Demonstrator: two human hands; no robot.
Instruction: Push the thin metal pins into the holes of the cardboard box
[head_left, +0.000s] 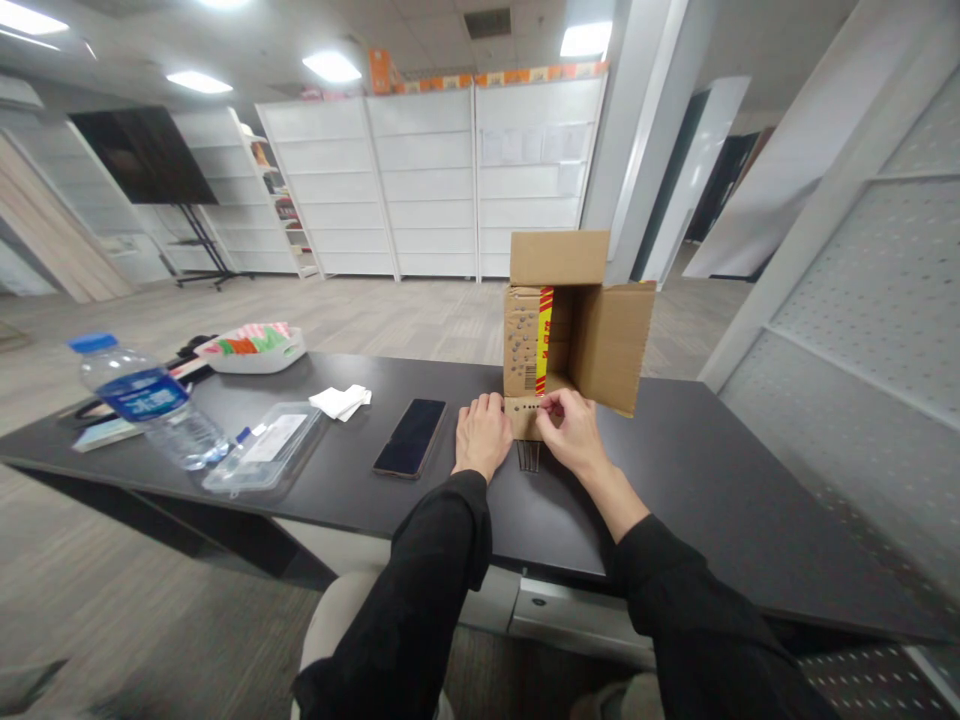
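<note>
An open cardboard box (525, 340) lies on its side on the dark table, its opening towards me. Its lower flap (523, 420) carries a row of small dark dots, and several thin dark metal prongs (528, 457) stick out below it. My left hand (484, 435) rests at the flap's left edge, fingers curled against it. Over the right part of the flap, my right hand (571, 428) is closed in a pinch near the dots. Whatever lies between those fingertips is too small to make out. Many grey dots mark the box's left flap, beside yellow-red tape (544, 335).
Left of the box lie a phone (410, 438), folded white tissue (341, 401) and a clear plastic case (266, 448). A water bottle (150, 400) and a white tray (259, 357) with colourful packets stand farther left. A perforated panel (892, 300) rises at the right.
</note>
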